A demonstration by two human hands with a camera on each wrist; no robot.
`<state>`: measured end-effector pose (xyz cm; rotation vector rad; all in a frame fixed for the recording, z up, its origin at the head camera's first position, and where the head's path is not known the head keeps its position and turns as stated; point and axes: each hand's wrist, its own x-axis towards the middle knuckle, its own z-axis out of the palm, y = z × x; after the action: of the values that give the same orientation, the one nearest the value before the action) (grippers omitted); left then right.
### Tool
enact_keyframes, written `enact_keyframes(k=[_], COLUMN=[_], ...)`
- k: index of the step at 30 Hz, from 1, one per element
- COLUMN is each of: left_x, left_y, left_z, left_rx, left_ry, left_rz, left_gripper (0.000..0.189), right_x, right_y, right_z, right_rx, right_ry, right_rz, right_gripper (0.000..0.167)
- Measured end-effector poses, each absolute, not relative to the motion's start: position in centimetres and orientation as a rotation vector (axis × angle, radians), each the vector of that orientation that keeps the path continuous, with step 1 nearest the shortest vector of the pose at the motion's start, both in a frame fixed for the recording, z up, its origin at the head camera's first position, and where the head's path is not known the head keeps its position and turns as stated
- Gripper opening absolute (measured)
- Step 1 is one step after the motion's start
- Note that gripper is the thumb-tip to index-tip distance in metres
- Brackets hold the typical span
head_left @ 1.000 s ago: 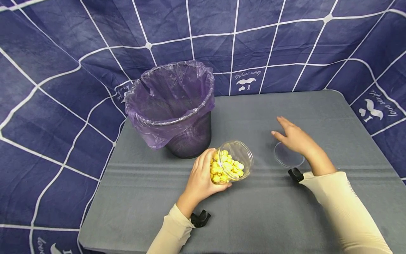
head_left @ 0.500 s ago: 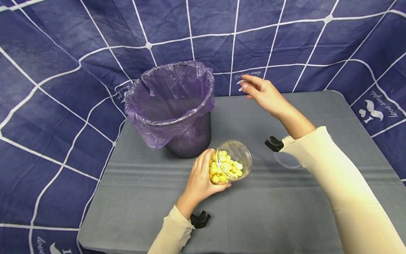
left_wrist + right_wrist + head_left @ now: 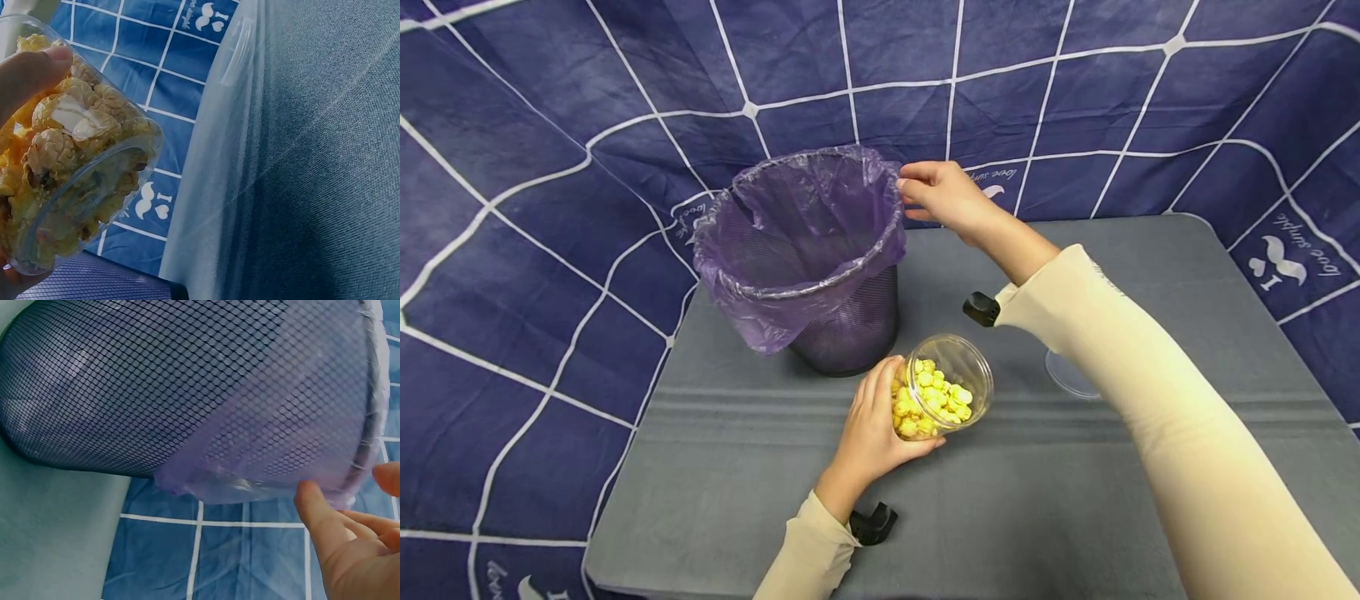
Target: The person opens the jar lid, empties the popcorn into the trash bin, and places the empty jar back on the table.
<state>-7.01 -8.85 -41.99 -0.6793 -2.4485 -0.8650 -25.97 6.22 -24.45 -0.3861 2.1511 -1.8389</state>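
My left hand (image 3: 867, 429) grips a clear plastic jar (image 3: 961, 357) of yellow popcorn (image 3: 931, 402), its open mouth tilted to the right above the table. In the left wrist view the thumb lies along the jar's side (image 3: 94, 112). Beyond it stands a black mesh wastebasket (image 3: 861, 321) lined with a purple plastic bag (image 3: 805, 233) folded over the rim. My right hand (image 3: 951, 196) is at the basket's right rim, fingertips right by the bag's edge. In the right wrist view its thumb and fingers (image 3: 312, 503) stand apart around the rim.
A round clear lid (image 3: 1067, 379) lies on the grey table (image 3: 737, 492), partly hidden by the right sleeve (image 3: 1120, 350). A blue cloth with white grid lines (image 3: 910, 50) hangs behind and at the sides.
My right hand has moved from above the lid, up and left, to the wastebasket's right rim. The left hand and the jar have hardly moved.
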Motion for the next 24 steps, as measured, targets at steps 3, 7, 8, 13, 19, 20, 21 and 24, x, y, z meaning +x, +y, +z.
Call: enact_keyframes(k=[3,7,8,13,19,20,21,24], left_x=[-6.9,-6.6,-6.5,-6.0,-5.6,-5.5,-5.6,-5.7], left_y=[-9.1,-9.6,-9.8,-10.8,-12.0,-12.1,-12.3,-12.7], left_z=[-41.9,-41.0,-40.6,-37.9,-33.5,-32.7,-31.8,-29.2], left_rx=[-0.672,-0.661,-0.659,-0.637,-0.646,-0.653,-0.660,-0.668], left_ry=[-2.435,-2.396,-2.386,-2.293,-2.138,-2.115,-2.095,-2.040], left_rz=[-0.892,-0.930,-0.940,-1.022,-1.130,-1.144,-1.159,-1.209], left_gripper=[0.106,0.107,0.107,0.106,0.107,0.107,0.108,0.109], right_x=[-26.1,-26.3,-26.3,-26.3,-26.2,-26.2,-26.1,-26.2], right_y=[5.7,5.4,5.4,5.4,5.4,5.4,5.3,5.3], right_z=[-24.7,-25.0,-25.1,-25.2,-25.1,-25.0,-25.0,-25.0], right_rx=[-0.364,-0.346,-0.347,-0.337,-0.340,-0.341,-0.343,-0.342], right_ry=[2.097,2.035,2.022,1.997,2.027,2.035,2.036,2.036], right_rz=[-1.865,-1.908,-1.918,-1.929,-1.891,-1.882,-1.882,-1.885], right_gripper=[0.046,0.044,0.043,0.045,0.047,0.047,0.047,0.048])
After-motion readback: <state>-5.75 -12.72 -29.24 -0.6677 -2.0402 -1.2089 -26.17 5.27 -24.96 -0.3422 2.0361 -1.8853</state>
